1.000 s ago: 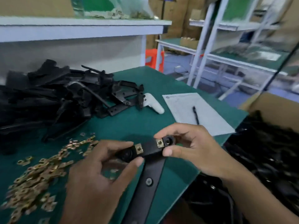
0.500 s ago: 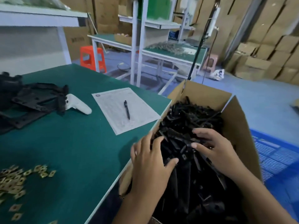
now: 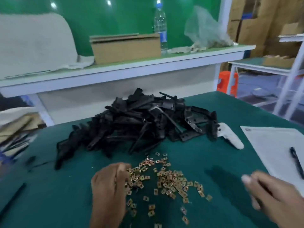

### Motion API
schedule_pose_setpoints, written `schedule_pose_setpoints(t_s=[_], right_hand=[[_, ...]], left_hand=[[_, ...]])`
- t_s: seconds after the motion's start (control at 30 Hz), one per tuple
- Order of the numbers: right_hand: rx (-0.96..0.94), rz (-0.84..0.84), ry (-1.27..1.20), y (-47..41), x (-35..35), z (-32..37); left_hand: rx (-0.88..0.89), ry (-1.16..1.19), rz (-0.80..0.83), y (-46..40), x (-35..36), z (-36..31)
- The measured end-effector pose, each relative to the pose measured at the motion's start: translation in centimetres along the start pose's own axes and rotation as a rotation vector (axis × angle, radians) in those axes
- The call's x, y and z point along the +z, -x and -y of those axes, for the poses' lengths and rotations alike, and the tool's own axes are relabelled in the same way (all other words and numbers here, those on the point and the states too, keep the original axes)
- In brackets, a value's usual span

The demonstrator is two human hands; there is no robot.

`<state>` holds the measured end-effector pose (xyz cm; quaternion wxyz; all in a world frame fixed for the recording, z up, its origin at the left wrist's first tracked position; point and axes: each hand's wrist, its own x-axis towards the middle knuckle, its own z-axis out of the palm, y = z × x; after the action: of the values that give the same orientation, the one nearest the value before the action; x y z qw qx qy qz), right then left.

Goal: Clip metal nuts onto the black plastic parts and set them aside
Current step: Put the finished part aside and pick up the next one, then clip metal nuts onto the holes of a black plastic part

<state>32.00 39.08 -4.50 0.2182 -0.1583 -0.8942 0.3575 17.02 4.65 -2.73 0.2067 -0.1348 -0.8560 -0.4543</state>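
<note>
A heap of black plastic parts lies at the back of the green table. In front of it, small brass-coloured metal nuts are scattered. My left hand reaches down onto the left edge of the nuts, its bent fingertips among them; whether it pinches one is hidden. My right hand hovers blurred over the table to the right of the nuts, fingers relaxed, holding nothing.
A white controller lies right of the heap, beside a paper sheet with a pen. A long black strip lies at the near left. Behind, a shelf carries a cardboard box and a bottle.
The view has swung left from the carton of black parts back to the table. Both hands left the carton; my left hand now touches the nuts, and my right is empty above the table.
</note>
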Motion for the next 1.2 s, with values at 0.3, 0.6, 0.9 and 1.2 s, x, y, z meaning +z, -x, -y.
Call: schedule_pose_setpoints(t_s=[0.3, 0.6, 0.9, 1.2], right_hand=[[-0.267, 0.700, 0.431, -2.5, 14.4, 7.0], [-0.419, 0.460, 0.165, -6.6, 19.3, 10.4], [-0.625, 0.127, 0.599, -14.8, 21.8, 14.3], [-0.463, -0.281, -0.323, -9.3, 15.2, 14.5]], left_hand=[[-0.471, 0.340, -0.038, 1.2, 1.7, 3.7], [-0.454, 0.622, -0.136, 0.8, 2.7, 4.4], [-0.410, 0.487, -0.309, 0.3, 1.6, 5.0], [-0.280, 0.444, -0.195, 0.4, 1.2, 3.9]])
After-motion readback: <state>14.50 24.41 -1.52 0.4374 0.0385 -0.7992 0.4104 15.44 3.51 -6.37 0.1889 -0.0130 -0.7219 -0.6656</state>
